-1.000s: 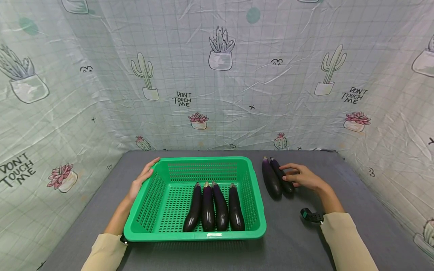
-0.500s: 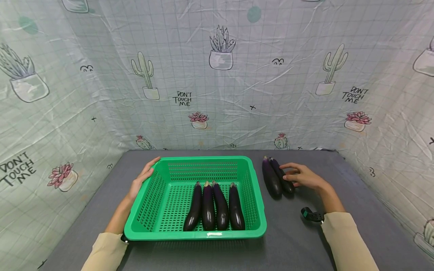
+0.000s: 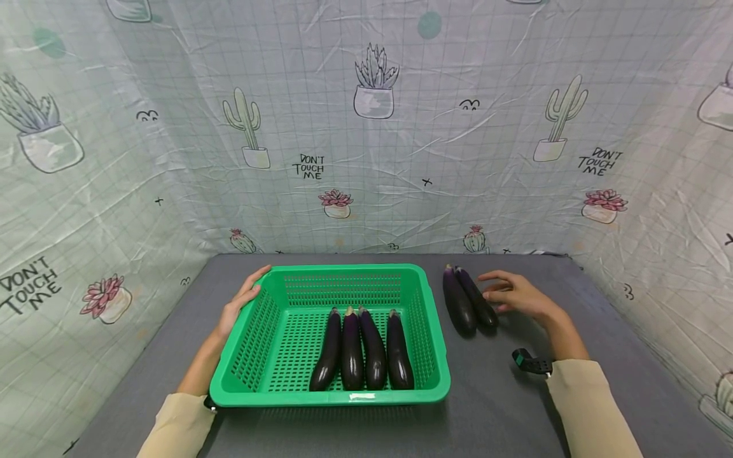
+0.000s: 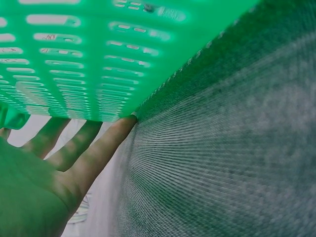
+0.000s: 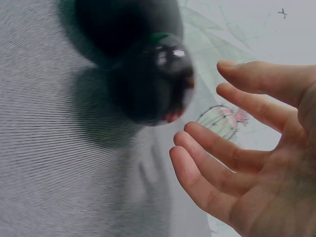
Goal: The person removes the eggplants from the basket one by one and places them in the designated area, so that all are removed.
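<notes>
A green plastic basket [image 3: 329, 399] with slotted walls stands on the grey table. Several glossy dark purple eggplants [image 3: 352, 356] lie side by side in its right half, stem ends pointing away. My left hand [image 3: 236, 312] rests along the basket's left side near the far corner; in the left wrist view its fingers [image 4: 101, 148] reach out straight against the outer wall. Right of the basket, two more eggplants lie together, a left one [image 3: 458, 302] and a right one [image 3: 478, 299]. Beside the right one, my right hand [image 3: 518, 296] has loosely bent fingers apart from it, holding nothing.
The grey table [image 3: 481, 407] runs back to a wrinkled curtain [image 3: 395, 165] printed with potted cacti, which also rises on both sides. Dark straps with a small device [image 3: 529, 362] sit at the right wrist.
My right hand has drawn slightly to the right, its fingers coming away from the right-hand loose eggplant. Both loose eggplants, the basket and my left hand have stayed where they were.
</notes>
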{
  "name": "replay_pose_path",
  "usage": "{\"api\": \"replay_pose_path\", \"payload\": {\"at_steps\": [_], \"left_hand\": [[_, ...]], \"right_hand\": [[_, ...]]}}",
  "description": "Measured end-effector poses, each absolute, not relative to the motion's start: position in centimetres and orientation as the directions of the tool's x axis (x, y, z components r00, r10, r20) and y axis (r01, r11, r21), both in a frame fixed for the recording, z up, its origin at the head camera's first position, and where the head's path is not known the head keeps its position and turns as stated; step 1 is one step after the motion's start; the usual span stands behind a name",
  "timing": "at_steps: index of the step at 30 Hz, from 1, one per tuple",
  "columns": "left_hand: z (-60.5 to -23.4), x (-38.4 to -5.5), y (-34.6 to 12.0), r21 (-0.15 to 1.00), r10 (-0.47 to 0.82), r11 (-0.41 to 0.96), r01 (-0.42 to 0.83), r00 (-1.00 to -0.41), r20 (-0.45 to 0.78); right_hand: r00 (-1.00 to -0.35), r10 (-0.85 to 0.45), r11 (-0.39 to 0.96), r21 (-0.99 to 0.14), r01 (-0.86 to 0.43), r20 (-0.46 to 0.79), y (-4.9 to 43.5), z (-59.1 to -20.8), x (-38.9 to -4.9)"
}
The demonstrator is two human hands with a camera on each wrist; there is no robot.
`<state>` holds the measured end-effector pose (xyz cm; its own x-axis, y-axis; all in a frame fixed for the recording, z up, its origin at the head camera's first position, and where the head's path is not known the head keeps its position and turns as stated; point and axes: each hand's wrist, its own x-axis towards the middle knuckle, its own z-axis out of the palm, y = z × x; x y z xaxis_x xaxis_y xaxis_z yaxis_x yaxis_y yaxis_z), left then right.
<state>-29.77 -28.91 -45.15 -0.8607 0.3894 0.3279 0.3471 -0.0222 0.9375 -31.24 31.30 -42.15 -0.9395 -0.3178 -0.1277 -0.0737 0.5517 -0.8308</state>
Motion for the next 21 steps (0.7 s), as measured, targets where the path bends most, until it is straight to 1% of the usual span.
{"api": "replay_pose_path", "payload": {"at_steps": [7, 14, 18, 21], "left_hand": [[-45.2, -29.8, -28.7, 0.934, 0.392, -0.008, 0.358, -0.858, 0.332], [-45.1, -30.0, -28.6, 0.914, 0.344, 0.116, 0.390, -0.879, 0.331], [-45.1, -30.0, -28.8, 0.913, 0.341, 0.122, 0.389, -0.881, 0.329], [-45.1, -30.0, -28.8, 0.925, 0.355, 0.080, 0.371, -0.878, 0.322]], "right_hand": [[-0.950, -0.310, 0.588, -0.792, -0.164, -0.034, 31.0, -40.5, -30.2], [-0.947, -0.317, 0.585, -0.775, -0.240, 0.053, 29.9, -38.2, -29.4], [-0.939, -0.330, 0.580, -0.764, -0.282, 0.097, 28.3, -37.1, -29.1], [-0.930, -0.347, 0.573, -0.758, -0.313, 0.122, 26.8, -36.1, -28.8]]}}
